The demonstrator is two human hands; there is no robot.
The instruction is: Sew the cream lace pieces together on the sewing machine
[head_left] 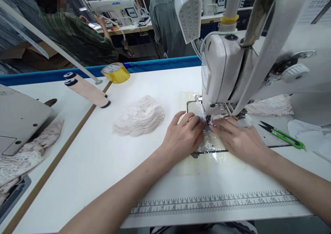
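A garment sewing workshop.
Industrial sewing machines [258, 54] stand on rows of white worktables [103, 151], lace pieces [139, 116] stacked nearby; other workers, seemingly sewing, behind.
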